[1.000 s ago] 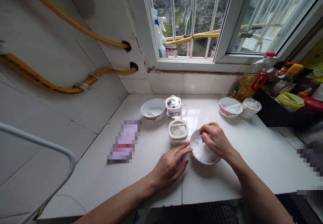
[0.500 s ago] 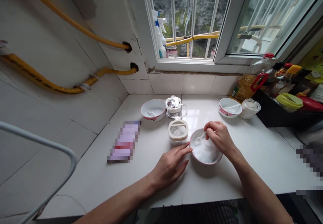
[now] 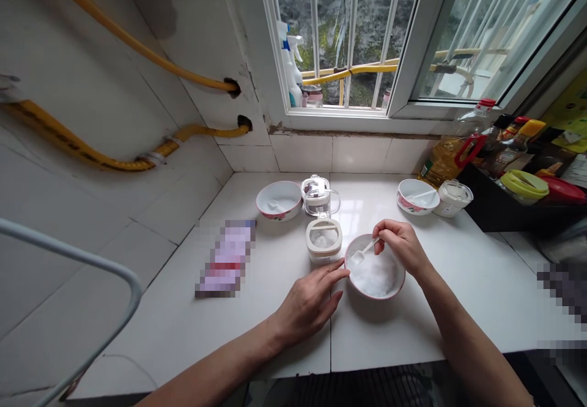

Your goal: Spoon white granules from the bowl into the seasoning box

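White tabletop [image 3: 385, 340], 3 bowls [image 3: 287, 196] on it. Nearest bowl [image 3: 362, 242]: right of centre, round, pink rim, white granules [image 3: 376, 275] inside. Left hand [image 3: 309, 306] released, just touching its left rim. Right hand [image 3: 403, 247] pinching a spoon [image 3: 360, 256]. 3 jars [image 3: 312, 250]. Spoon: white, slim, over granules; scoop left/near, handle right/far, long axis diagonal. 3 spoons total.

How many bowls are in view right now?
3. The near bowl is between the left hand and right hand; the back-left bowl stands beside a small jar; the back-right bowl stands beside a lidded jar. Others could be hidden in the cluttered black rack.
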Available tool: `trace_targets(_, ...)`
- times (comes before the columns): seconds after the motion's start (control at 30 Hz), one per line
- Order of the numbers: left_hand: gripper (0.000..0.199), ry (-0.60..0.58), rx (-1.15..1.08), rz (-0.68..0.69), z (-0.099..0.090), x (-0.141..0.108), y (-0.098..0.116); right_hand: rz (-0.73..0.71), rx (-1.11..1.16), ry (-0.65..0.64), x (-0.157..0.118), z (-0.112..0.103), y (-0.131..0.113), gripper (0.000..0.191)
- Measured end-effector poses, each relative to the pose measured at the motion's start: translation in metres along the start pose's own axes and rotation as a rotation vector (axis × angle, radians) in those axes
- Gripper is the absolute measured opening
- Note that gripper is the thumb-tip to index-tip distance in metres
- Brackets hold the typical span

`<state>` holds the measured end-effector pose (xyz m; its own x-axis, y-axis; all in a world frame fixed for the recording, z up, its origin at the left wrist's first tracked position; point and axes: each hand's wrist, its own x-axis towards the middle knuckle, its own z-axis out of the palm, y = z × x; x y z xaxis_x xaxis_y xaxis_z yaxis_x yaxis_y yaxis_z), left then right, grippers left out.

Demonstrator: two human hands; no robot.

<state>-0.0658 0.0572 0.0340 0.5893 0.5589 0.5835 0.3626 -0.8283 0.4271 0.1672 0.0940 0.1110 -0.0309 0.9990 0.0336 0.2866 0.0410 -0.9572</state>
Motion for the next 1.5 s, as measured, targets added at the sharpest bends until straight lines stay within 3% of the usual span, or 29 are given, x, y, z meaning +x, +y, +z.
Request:
trace_targets(0.23, 0.038, 0.005, -0.006, 0.003, 0.001, 0.000, 0.000, 0.035, 0.163, 0.026, 0.005, -0.009, -0.001, 0.012)
trace_targets(0.33, 0.038, 0.006, -0.007, 0.003, 0.001, 0.000, 0.000, -0.018, 0.202, 0.065, 0.003, -0.005, -0.002, 0.012)
trace_targets(0.47, 0.039, 0.006, -0.002, 0.007, 0.000, 0.000, 0.000, -0.263, 0.117, 0.139, -0.005, 0.012, -0.004, 0.013)
trace_targets(0.63, 0.039, 0.002, 0.016, 0.002, 0.000, 0.000, 0.000, -0.779, -0.375, 0.060, -0.011, 0.029, -0.003, 0.018)
trace_targets(0.7, 0.039, 0.006, 0.016, 0.004, 0.000, 0.001, 0.000, -0.867, -0.427, 0.081, -0.012, 0.027, -0.003, 0.021)
trace_targets(0.77, 0.038, 0.007, 0.011, 0.007, 0.000, 0.001, 0.000, -0.845, -0.398, 0.174, -0.012, 0.019, -0.003, 0.019)
trace_targets(0.87, 0.039, 0.003, 0.002, 0.003, -0.001, 0.001, 0.001, -0.693, -0.389, 0.266, -0.012, 0.007, -0.003, 0.017)
trace_targets(0.97, 0.039, 0.003, -0.001, -0.005, -0.001, 0.001, 0.001, -0.545, -0.465, 0.190, -0.010, 0.002, -0.002, 0.020)
trace_targets(1.17, 0.038, 0.006, 0.005, 0.000, -0.001, 0.001, 0.001, -0.388, -0.476, -0.040, -0.007, 0.011, 0.001, 0.021)
trace_targets(1.5, 0.040, 0.002, -0.004, 0.002, -0.001, 0.001, 0.001, -0.060, -0.003, 0.003, -0.004, 0.000, -0.005, 0.015)
